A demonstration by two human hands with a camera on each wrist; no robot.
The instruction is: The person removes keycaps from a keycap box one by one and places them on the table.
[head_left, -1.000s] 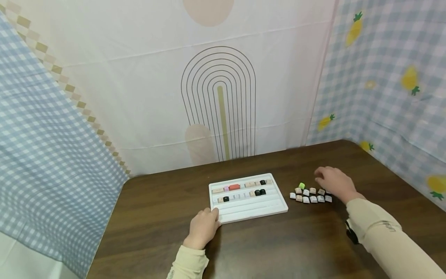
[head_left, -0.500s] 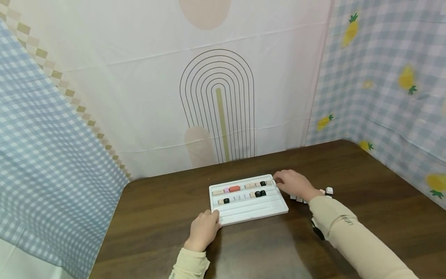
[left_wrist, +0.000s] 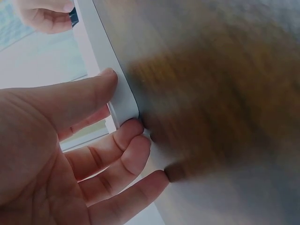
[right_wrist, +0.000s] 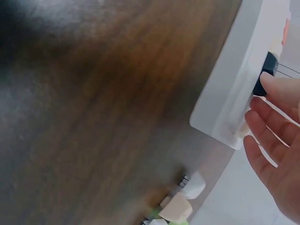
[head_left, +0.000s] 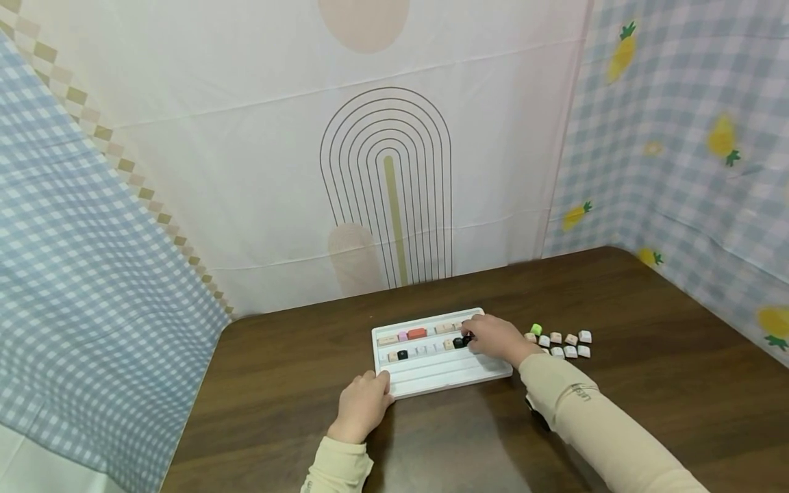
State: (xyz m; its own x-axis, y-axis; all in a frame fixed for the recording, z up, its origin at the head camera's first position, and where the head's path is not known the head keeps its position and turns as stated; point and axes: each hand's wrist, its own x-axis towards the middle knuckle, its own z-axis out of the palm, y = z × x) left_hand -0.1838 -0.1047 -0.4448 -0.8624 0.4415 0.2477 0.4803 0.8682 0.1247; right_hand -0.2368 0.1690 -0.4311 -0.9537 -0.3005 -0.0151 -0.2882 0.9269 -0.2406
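Note:
A white stepped tray [head_left: 431, 382] lies on the brown table, with rows of keycaps on its two back steps. My left hand [head_left: 362, 405] grips the tray's near left corner; the left wrist view shows the thumb [left_wrist: 93, 91] along the front wall and curled fingers around the corner. My right hand [head_left: 496, 337] is over the tray's right end. Its thumb and a mostly hidden finger pinch a black keycap [right_wrist: 266, 74] at the right end of the second row, and its other fingers are spread beside it. The hand covers the back row's right end.
To the tray's right, several loose keycaps [head_left: 570, 351], mostly white and beige, lie in two lines, with a bright green keycap [head_left: 536, 329] behind them. A red keycap [head_left: 417, 333] sits on the back step. Patterned cloth [head_left: 271, 171] hangs behind the table.
My right hand has moved left from the loose keycaps, past the tray's right edge, to the black keycaps. My left hand has stayed at the tray corner.

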